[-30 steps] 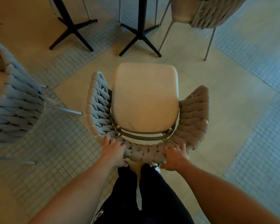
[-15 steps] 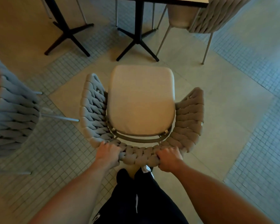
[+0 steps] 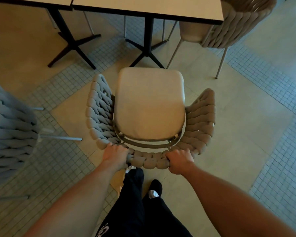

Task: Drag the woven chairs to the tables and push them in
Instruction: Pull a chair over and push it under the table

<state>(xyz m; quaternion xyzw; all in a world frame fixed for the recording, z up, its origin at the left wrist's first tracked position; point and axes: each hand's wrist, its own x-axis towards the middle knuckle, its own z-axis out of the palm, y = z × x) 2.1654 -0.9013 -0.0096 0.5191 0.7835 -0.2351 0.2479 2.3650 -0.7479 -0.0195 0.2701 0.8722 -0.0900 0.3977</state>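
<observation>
- Head view: my left hand [image 3: 117, 155] and right hand [image 3: 179, 160] each curl round the top of the chair [image 3: 150, 106] back; it stands short of the table [image 3: 147, 7].
- I'd push evenly, aiming the seat beside the pedestal [image 3: 148, 43], clear of its feet.
</observation>
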